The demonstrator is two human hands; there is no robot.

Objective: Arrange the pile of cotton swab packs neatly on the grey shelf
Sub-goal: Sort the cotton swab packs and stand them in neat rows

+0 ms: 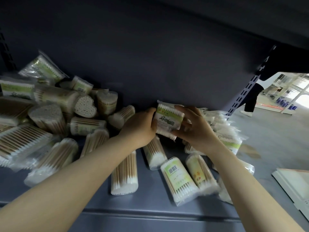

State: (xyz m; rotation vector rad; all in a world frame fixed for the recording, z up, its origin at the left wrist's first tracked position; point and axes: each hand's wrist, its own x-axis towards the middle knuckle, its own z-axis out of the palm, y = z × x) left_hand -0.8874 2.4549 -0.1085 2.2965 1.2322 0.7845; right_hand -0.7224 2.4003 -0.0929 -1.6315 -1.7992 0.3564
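**Both hands on one swab pack at the back of the shelf**

The left hand (142, 126) and the right hand (194, 129) hold a single flat pack (168, 121) between them, fingers curled round its two ends, thumbs on the near side. The pack stands tilted on its edge, its green-and-white label facing out, close to the shelf's dark back wall. Just behind and to the right of it a row (222, 129) of similar packs leans along the wall toward the upright (247, 91), blurred.

Below the hands, loose packs lie flat on the grey shelf (150, 213): one long pack (124, 174) under the left forearm, one with a barcode (179, 179) and another (201, 171) beside it under the right.

To the left the pile (50, 118) is heaped untidily, packs pointing every way, one heart-shaped end (85, 106) showing its tips.

Off to the right, past the shelf, a person's legs (250, 101) stand on the floor, and a white box (296, 186) sits at the near edge.
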